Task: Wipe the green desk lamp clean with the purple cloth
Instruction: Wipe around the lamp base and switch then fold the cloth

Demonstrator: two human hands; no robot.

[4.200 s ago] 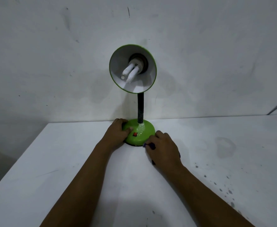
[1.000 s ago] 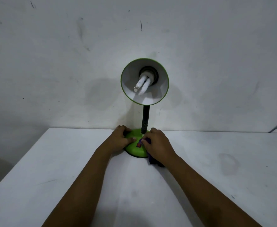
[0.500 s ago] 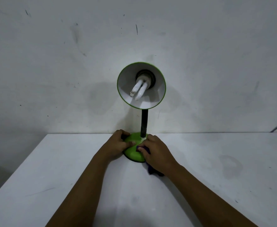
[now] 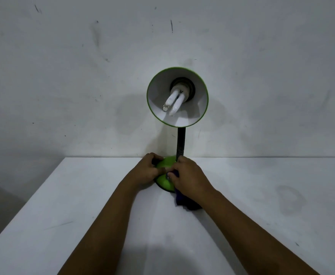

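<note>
view: head, single, worn by the person | facing: forward and down over the white table (image 4: 67, 205) toward the wall (image 4: 63, 76) | range: close, both forearms reach in from the bottom edge | overlap: none

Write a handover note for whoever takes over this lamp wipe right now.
Left hand: grip on the left side of the lamp base, steadying it.
Right hand: grip closed on the cloth, pressing it onto the top right of the base beside the neck; the cloth's tail trails on the table.
Lamp stands upright at the table's back edge by the wall, shade facing the camera, bulb in place.
Done: base wipe is under way.
Left: finish the base, then probably the neck and shade; neither is being touched now.
</note>
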